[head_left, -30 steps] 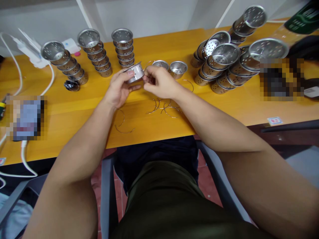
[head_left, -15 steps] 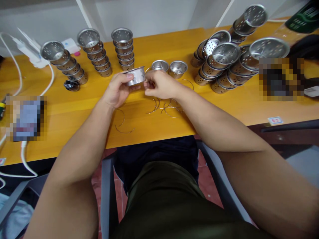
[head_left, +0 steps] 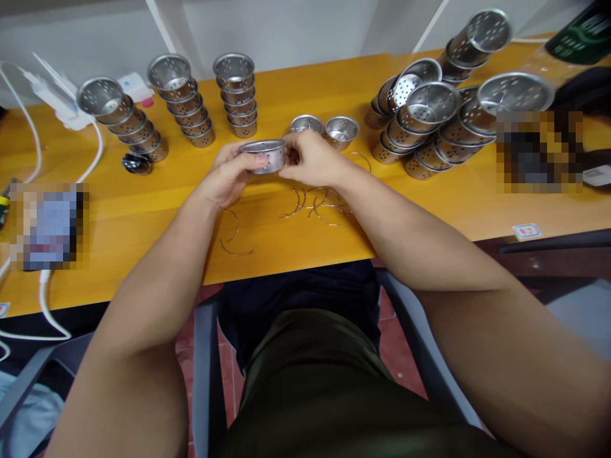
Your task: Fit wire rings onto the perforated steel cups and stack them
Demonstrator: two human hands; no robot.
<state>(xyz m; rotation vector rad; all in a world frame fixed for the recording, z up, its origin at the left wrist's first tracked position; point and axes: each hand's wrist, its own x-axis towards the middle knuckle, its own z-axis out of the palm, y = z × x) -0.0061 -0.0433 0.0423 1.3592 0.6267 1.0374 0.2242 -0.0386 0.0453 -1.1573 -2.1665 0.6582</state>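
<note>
A small perforated metal cup (head_left: 272, 159) is held above the table, nearly upright with its open rim up. My left hand (head_left: 229, 175) is closed around its left side, the thumb pressed on the front wall. At the cup's right side, the fingers of my right hand (head_left: 310, 159) are pinched together against the wall by the rim. A thin curved wire showed at these fingers a moment ago; the fingers now hide it. Loose curved wires (head_left: 327, 207) lie in front of my right hand. Two short metal cups (head_left: 342, 133) (head_left: 305, 124) stand just behind it.
Stacks of perforated cups stand at the left (head_left: 128, 121) and in a cluster at the right (head_left: 424, 121). More wires (head_left: 238, 251) lie near the table's front edge. A phone (head_left: 55, 222) on a white cable lies at the left. A bottle (head_left: 580, 35) is at the far right.
The cup has come down slightly and to the right, tipping so that its opening shows more. My right fingers have closed in against its side.
</note>
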